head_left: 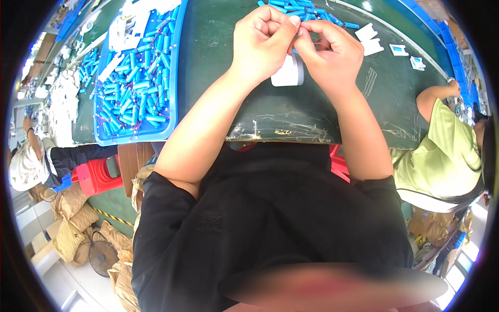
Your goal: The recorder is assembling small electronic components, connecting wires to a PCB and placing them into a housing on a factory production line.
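Observation:
Above the dark green table [208,104], my left hand [262,44] and my right hand [333,54] meet at their fingertips, both closed in a pinch. A thin red wire [323,45] curves out beside my right fingers, which grip it. What lies between the left fingertips is too small and covered to make out. A bit of blue shows just under the fingers. Below and between the hands stands a white round container [288,73], partly hidden. Beyond them lies a pile of blue cylinders with leads [296,8], like wired battery cells.
To the left, a blue tray [174,78] holds many similar blue cylinders and white pieces. Flat white parts [370,41] and small white-and-blue pieces [398,50] lie at right. A person in a green top [442,151] sits at right, another [31,161] at far left.

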`<state>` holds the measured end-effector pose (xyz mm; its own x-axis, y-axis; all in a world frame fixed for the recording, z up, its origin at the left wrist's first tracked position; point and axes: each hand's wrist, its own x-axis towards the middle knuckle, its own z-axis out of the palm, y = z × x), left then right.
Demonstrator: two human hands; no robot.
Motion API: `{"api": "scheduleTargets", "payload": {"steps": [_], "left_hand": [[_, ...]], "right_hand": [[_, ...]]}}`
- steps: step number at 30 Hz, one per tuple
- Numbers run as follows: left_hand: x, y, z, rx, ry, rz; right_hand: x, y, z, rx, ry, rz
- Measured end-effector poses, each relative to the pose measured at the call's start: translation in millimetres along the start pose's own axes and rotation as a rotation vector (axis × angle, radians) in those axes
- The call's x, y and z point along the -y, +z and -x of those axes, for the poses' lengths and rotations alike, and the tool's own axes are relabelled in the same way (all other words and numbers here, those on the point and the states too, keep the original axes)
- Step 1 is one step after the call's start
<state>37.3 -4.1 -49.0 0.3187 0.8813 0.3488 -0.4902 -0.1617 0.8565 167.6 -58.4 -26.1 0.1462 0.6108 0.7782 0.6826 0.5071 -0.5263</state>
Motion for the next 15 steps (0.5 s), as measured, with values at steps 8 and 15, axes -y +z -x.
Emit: {"api": "scheduleTargets", "payload": {"steps": [8, 15], "left_hand": [[-8, 7, 13, 0.045, 0.035, -0.158], [11, -16, -11, -0.009, -0.017, 0.123]], "right_hand": [[-39, -8, -5, -0.114, 0.390, -0.049], [-19, -15, -15, 0.132, -0.013, -0.017]]}}
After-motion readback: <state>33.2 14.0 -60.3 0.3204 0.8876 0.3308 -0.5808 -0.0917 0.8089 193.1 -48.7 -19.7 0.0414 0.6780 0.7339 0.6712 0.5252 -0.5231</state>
